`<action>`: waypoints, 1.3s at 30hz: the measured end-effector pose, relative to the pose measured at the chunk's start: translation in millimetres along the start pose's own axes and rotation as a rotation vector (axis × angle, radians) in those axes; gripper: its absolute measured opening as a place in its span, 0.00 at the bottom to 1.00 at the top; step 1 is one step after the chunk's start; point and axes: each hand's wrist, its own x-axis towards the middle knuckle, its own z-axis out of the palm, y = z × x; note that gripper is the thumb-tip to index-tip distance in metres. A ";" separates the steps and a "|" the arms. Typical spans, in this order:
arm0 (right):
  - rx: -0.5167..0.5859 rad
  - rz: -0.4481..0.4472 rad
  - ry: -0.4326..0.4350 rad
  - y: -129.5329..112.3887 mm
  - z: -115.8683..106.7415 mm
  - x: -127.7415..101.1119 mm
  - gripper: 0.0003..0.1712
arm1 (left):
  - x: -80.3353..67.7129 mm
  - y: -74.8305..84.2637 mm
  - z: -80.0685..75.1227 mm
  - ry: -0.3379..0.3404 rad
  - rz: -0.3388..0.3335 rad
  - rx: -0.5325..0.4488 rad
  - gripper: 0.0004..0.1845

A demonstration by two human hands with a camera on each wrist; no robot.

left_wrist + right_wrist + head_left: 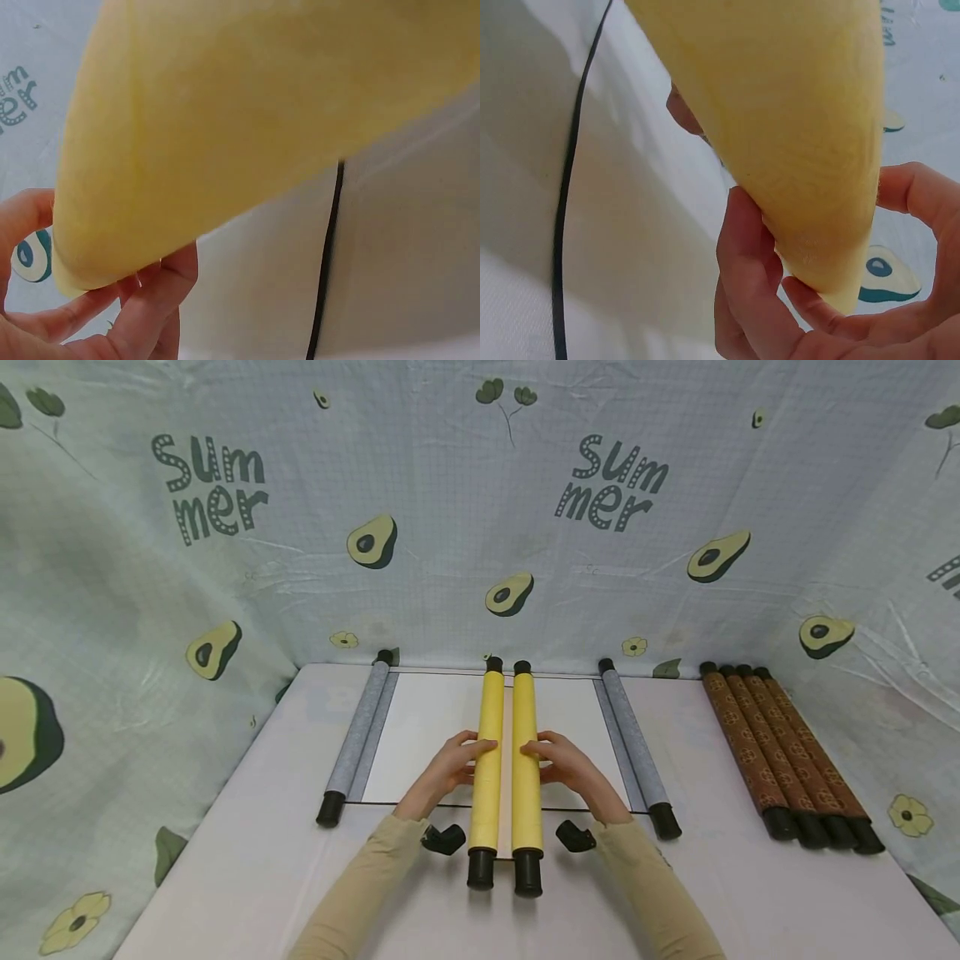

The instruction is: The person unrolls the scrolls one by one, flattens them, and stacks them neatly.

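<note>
Head view, left to right: grey scroll (495, 735) spread flat, its rollers at 9 and 3 o'clock; left hand (450, 768) curled round left yellow roller (487, 760), right hand (566, 764) curled round right yellow roller (526, 760), both rollers nearly touching at table centre. Brown rolled scrolls (783, 747) stacked at 3 o'clock. Judged almost fully rolled shut; only closing the gap and setting aside left.

yellow rolls (506, 760) hide fingertips, forearms cut off — bottom edge

Bare table flanks the yellow rolls (506, 760); small black pieces (444, 838) sit close beside their near ends.
</note>
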 end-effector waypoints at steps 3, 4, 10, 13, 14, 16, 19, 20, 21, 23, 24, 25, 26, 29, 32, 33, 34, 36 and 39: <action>0.022 -0.003 -0.005 1.2 -2.3 -0.1 0.35 | -0.8 0.0 -2.5 -0.001 0.003 0.001 0.28; 0.024 -0.006 -0.003 1.9 -3.2 0.0 0.36 | -0.9 0.0 -3.3 -0.002 0.005 0.005 0.28; 0.026 -0.030 0.048 5.6 -7.7 -0.4 0.38 | -0.1 -0.8 -7.4 -0.004 0.020 0.032 0.30; 0.053 -0.050 0.057 6.6 -9.7 -1.6 0.38 | 1.0 -1.6 -8.9 0.002 0.021 0.046 0.30; 0.064 -0.057 0.053 7.2 -10.4 -1.9 0.38 | 1.3 -1.7 -9.3 0.003 0.022 0.049 0.29; 0.079 -0.071 0.041 5.4 -10.7 -5.6 0.38 | 1.7 -1.9 -10.1 0.006 0.023 0.057 0.29; 0.100 -0.085 0.020 2.9 -10.9 -10.2 0.39 | 2.2 -1.3 -11.0 0.012 0.021 0.068 0.28; 0.099 -0.091 0.011 1.0 -10.4 -13.1 0.40 | 2.2 -0.8 -11.3 0.013 0.022 0.069 0.29; 0.098 -0.095 0.004 -1.3 -9.6 -16.0 0.40 | 2.3 -0.3 -11.5 0.015 0.022 0.072 0.29; 0.085 -0.105 -0.011 -3.6 -9.2 -19.4 0.38 | 2.0 0.8 -11.8 0.021 0.025 0.074 0.30; 0.070 -0.110 -0.020 -5.8 -8.5 -22.1 0.37 | 1.9 1.2 -12.0 0.022 0.031 0.074 0.31; 0.053 -0.116 -0.031 -7.0 -8.2 -24.1 0.35 | 1.6 1.8 -11.9 0.019 0.038 0.068 0.32; 0.039 -0.119 -0.038 -7.2 -8.3 -24.6 0.33 | 1.7 2.1 -12.0 0.014 0.048 0.070 0.32; 0.011 -0.124 -0.050 -4.2 -10.0 -21.8 0.28 | 1.4 3.0 -12.1 -0.003 0.075 0.084 0.32; 0.003 -0.118 -0.047 2.3 -13.0 -14.9 0.26 | 1.1 3.0 -12.2 -0.026 0.103 0.121 0.26; 0.003 -0.115 -0.042 4.6 -14.0 -12.3 0.25 | 0.9 3.0 -12.1 -0.032 0.108 0.131 0.23; 0.002 -0.111 -0.035 6.8 -15.0 -9.8 0.25 | 0.8 2.9 -12.0 -0.037 0.113 0.140 0.22; 0.001 -0.100 -0.022 10.2 -16.4 -6.3 0.24 | 0.2 2.3 -11.7 -0.043 0.126 0.156 0.19; -0.012 -0.091 -0.007 13.4 -16.7 -3.5 0.24 | -0.3 1.0 -10.4 -0.051 0.148 0.164 0.18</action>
